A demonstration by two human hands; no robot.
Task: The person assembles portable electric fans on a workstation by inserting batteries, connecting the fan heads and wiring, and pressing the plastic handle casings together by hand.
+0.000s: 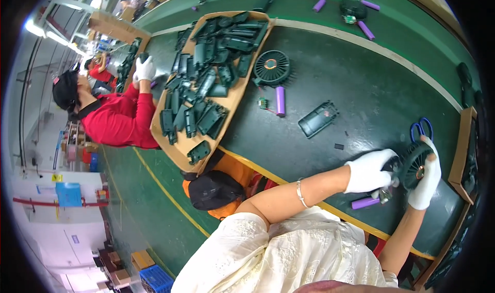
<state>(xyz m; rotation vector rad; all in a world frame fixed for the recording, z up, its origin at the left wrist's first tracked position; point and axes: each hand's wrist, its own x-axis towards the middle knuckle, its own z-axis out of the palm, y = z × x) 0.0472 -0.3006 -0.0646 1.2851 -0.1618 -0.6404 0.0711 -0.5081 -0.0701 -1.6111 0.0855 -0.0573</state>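
Note:
Near the table's right front edge, both my white-gloved hands are on a dark round fan head with a ribbed grille. My right hand grips its outer side, thumb up along the rim. My left hand closes on its inner side, where its fingertips are partly hidden. A purple cylindrical battery and a small silvery part show just below, beside the left glove. Blue-handled scissors lie right behind the fan. To the left on the table are an empty dark half-shell and a small black piece.
A cardboard tray heaped with dark shells stands left. Beside it lie another fan, a purple battery and a small circuit board. A cardboard box borders the right. Beyond the ledge, a green strip carries more fans. Co-workers sit left.

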